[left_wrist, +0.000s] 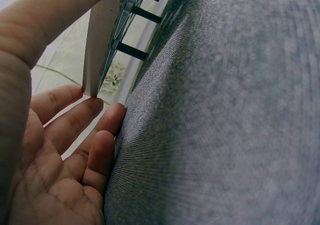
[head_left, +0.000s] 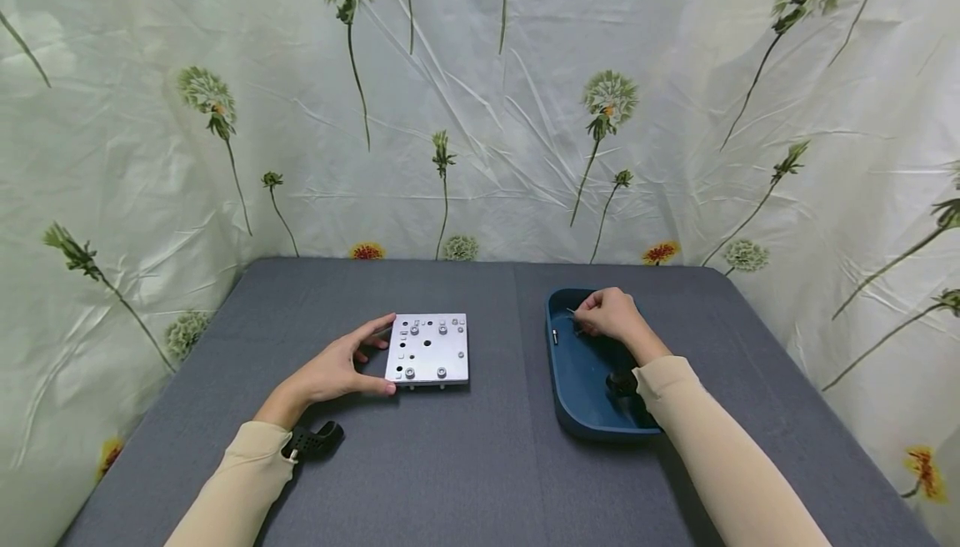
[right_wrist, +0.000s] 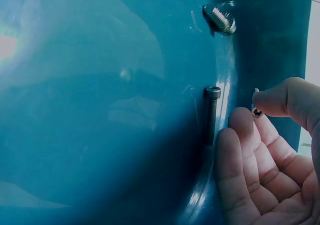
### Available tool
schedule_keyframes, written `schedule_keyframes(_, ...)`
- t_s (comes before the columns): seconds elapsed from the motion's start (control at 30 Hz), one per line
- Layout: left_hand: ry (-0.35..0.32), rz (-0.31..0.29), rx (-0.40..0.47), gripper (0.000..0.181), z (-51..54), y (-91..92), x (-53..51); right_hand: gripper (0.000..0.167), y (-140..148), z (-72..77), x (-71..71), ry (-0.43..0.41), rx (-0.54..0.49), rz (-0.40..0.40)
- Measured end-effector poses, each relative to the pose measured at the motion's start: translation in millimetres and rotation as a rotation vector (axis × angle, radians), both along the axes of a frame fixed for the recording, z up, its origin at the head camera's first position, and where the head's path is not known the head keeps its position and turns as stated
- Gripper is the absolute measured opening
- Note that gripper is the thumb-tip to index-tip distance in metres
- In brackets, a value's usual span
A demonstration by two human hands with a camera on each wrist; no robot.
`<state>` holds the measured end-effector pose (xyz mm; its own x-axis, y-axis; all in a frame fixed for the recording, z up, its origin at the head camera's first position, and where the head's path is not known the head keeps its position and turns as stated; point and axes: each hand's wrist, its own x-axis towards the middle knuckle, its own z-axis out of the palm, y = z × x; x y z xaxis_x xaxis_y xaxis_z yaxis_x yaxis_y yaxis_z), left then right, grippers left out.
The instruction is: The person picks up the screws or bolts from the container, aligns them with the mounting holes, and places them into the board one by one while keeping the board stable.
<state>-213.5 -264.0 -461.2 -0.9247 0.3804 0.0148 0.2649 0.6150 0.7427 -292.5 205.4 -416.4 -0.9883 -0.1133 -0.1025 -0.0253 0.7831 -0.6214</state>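
Note:
A silver metal plate (head_left: pixel 431 355) with several holes and socket-head screws lies left of centre on the table. My left hand (head_left: pixel 333 372) holds its left side, thumb at the near corner and fingertips at the far one. Threaded screw ends (left_wrist: pixel 132 51) stick out beneath the plate in the left wrist view. Over the far end of a blue tray (head_left: pixel 588 393), my right hand (head_left: pixel 611 313) pinches a small socket-head screw (right_wrist: pixel 257 113) between thumb and forefinger; its shank is mostly hidden. Close to those fingers, a long socket-head screw (right_wrist: pixel 212 116) and another screw (right_wrist: pixel 220 20) lie in the tray.
A grey cloth (head_left: pixel 480 464) covers the table. Behind it hangs a pale curtain (head_left: pixel 480 97) printed with flowers. The tray's raised rim (head_left: pixel 552 372) surrounds the right hand's work. Black wrist straps (head_left: pixel 313 440) sit on both arms.

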Motion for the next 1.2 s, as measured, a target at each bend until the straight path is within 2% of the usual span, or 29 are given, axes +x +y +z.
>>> schedule_keyframes(0.23,-0.017,0.011,0.004,0.116,-0.1,1.5,-0.1,0.018,-1.8,3.0,2.0,-0.011,-0.081,-0.011)
schedule_keyframes(0.43,-0.001,0.014,-0.009,0.115,-1.1,1.6,-0.2,0.018,-1.8,4.7,4.2,-0.041,-0.226,-0.014)
schedule_keyframes(0.63,0.003,0.007,0.000,0.114,-1.0,0.9,0.2,0.019,0.2,6.9,3.5,-0.055,-0.315,-0.002)
schedule_keyframes(0.83,0.004,0.009,-0.001,0.114,-1.2,-1.0,1.0,0.024,-3.7,16.9,6.1,-0.082,-0.448,0.016)
schedule_keyframes(1.2,-0.003,0.014,-0.006,0.116,-0.8,-0.8,0.5,0.025,-16.7,28.5,8.8,-0.091,-0.511,0.041)
